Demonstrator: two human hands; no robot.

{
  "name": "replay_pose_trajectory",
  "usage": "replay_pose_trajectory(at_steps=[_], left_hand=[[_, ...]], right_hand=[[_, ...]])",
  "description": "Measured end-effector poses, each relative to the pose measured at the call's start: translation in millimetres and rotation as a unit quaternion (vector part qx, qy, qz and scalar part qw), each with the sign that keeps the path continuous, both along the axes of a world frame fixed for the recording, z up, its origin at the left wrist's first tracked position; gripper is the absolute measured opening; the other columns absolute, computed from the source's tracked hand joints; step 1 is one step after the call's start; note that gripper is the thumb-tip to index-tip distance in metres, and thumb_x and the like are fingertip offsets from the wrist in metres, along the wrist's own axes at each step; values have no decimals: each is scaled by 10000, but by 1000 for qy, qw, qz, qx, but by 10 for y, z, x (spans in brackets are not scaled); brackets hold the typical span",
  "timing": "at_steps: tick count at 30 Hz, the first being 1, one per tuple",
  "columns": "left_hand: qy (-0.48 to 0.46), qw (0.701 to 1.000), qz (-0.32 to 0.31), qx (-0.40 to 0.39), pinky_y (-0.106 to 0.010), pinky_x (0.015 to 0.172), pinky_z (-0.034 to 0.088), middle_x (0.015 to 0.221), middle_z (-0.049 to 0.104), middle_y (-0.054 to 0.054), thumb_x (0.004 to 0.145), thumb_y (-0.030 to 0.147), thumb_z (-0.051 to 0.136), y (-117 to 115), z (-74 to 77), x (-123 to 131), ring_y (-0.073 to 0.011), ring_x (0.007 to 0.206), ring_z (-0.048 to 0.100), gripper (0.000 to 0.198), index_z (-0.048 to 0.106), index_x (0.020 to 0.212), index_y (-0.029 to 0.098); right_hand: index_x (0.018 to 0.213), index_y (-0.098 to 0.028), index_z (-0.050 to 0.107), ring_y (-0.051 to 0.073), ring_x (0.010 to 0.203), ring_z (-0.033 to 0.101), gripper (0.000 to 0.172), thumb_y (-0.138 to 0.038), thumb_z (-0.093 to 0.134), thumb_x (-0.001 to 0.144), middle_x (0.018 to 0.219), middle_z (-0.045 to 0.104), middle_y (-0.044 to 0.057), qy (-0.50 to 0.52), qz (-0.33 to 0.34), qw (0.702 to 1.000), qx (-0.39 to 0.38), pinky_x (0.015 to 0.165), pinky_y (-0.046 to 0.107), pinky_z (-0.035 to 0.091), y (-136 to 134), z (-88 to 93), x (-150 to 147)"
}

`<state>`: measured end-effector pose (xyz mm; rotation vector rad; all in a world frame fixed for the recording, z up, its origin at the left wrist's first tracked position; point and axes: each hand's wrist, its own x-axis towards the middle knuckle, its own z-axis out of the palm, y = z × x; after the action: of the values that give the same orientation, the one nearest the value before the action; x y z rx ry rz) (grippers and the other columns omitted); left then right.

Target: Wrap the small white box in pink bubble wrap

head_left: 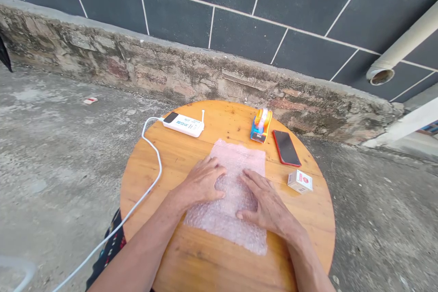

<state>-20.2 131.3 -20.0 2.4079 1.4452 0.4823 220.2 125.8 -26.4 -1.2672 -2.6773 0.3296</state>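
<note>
A sheet of pinkish bubble wrap (232,232) lies spread over the middle of a round wooden table (143,210). On its left side rests my left hand (204,181), fingers apart and holding nothing. My right hand (260,200) presses on the right side of the sheet, with thumb and fingers spread. Bare bubble wrap shows between the two hands. To the right of my right hand stands a small white box (300,181) with red print. Beyond it lies a phone (286,148) with a red edge, screen up.
A tape dispenser (261,126) in blue and orange stands near the far edge. At the far left is a white power bank-like device (184,124), with a white cable (159,164) running off the table's left edge. A stone-based wall (191,70) rises behind.
</note>
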Motion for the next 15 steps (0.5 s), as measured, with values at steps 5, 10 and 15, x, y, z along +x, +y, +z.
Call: replay_pose_trajectory(at_steps=[5, 10, 15], left_hand=[[9, 1000, -6, -10, -321, 825, 400, 1013, 518, -37, 616, 359, 707, -16, 23, -9, -238, 989, 464, 424, 595, 1004, 230], [27, 999, -14, -32, -332, 821, 403, 1025, 505, -38, 585, 416, 724, -35, 77, -11, -252, 995, 453, 542, 564, 1074, 244], [35, 998, -24, -39, -341, 822, 406, 1054, 494, -37, 550, 430, 743, -40, 102, -20, -256, 998, 443, 643, 525, 1130, 255]], right_hand=[[1444, -180, 306, 313, 1377, 245, 956, -631, 655, 677, 1507, 260, 140, 1, -1, 1000, -13, 1100, 507, 242, 10, -10, 24], [1461, -207, 263, 333, 1393, 188, 1066, -699, 667, 606, 1529, 198, 132, -10, 3, 998, -62, 1113, 515, 208, 13, 33, 51], [1470, -223, 234, 324, 1404, 151, 1097, -733, 650, 592, 1541, 160, 111, -19, 5, 997, -79, 1122, 506, 195, 21, 43, 76]])
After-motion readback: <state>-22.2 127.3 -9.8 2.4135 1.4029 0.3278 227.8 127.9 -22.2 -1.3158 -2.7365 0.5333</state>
